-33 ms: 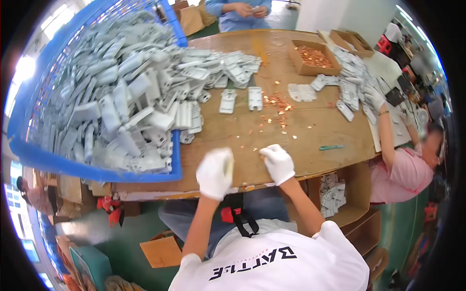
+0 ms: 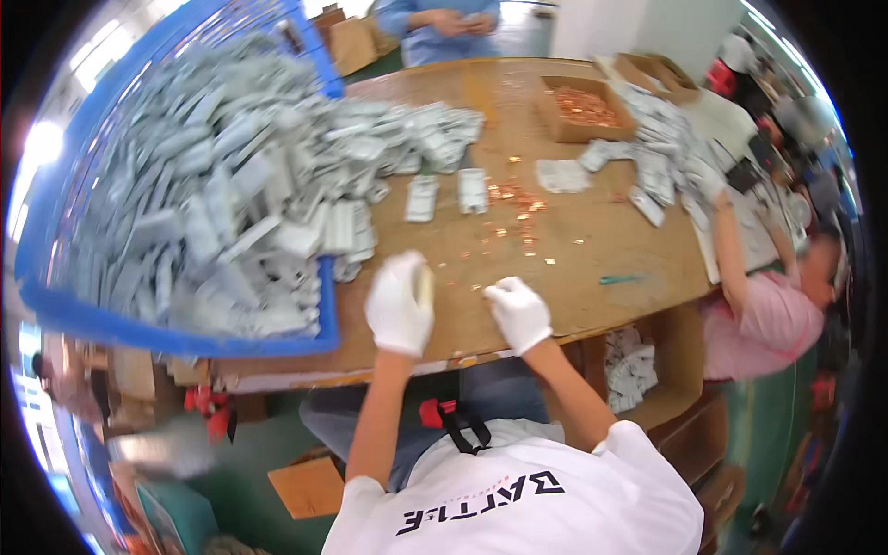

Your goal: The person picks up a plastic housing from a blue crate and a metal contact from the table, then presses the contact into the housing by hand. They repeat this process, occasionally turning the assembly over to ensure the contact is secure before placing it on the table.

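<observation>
My left hand point(image 2: 400, 307), in a white glove, is held above the front of the table with its fingers curled closed. A pale yellowish patch shows along its inner side, and I cannot make out what it grips. My right hand point(image 2: 519, 315), also gloved, has thumb and fingers pinched together over the tabletop; whatever is between the tips is too small to name. Beyond the hands lie scattered small copper-coloured metal pieces point(image 2: 518, 199). Two pale grey plastic casings, a left one point(image 2: 421, 199) and a right one point(image 2: 473, 191), lie side by side left of those pieces.
A blue crate point(image 2: 231, 347) heaped with grey casings point(image 2: 213, 176) fills the left, spilling onto the table point(image 2: 388, 296). A cardboard box point(image 2: 560, 129) of copper pieces stands far right. A green tool point(image 2: 620, 278) lies nearer. A co-worker's gloved hand point(image 2: 708, 178) touches casings at right.
My left hand has risen slightly away from me over the table. My right hand keeps its pinch. The whole view has shifted a little, so the table things sit farther left.
</observation>
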`<action>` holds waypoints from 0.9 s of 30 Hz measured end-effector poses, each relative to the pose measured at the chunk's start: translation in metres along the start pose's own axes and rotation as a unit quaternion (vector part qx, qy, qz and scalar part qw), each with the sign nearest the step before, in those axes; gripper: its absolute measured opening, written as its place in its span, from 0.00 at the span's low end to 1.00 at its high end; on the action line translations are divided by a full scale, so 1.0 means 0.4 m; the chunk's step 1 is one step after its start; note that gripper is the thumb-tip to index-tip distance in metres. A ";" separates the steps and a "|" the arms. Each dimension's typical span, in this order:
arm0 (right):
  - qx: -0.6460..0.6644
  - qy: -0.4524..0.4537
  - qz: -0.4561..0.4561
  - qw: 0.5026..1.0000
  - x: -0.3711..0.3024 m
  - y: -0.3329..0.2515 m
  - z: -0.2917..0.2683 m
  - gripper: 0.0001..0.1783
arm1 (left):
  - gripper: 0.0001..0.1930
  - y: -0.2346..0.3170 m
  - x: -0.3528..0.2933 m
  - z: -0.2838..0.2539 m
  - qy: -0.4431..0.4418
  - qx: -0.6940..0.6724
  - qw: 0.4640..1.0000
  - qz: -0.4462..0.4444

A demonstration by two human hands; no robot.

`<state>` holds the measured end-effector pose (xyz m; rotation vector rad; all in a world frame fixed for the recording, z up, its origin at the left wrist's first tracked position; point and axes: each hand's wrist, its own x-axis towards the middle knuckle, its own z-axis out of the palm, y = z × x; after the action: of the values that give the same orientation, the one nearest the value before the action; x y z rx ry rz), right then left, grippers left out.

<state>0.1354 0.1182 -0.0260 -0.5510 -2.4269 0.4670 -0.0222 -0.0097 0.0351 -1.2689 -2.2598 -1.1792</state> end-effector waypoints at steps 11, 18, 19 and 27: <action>-0.075 -0.088 0.060 0.991 0.001 -0.064 0.104 0.06 | 0.20 -0.371 0.273 0.293 -0.184 0.206 0.937 -0.212; 0.193 0.112 0.068 0.972 0.067 0.010 -0.058 0.05 | 0.11 -0.033 0.163 0.202 -0.069 0.006 0.997 -0.045; 0.225 0.142 0.074 0.961 0.085 0.000 -0.090 0.07 | 0.12 0.033 0.136 0.189 -0.059 0.025 0.998 -0.024; 0.248 0.186 0.099 0.946 0.104 -0.049 -0.102 0.09 | 0.14 0.195 0.004 0.119 -0.082 -0.117 0.983 -0.115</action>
<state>0.1250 0.1299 0.0335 -0.5957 -1.8111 0.9338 0.0467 0.0494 0.0466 -1.2534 -2.5007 -1.5120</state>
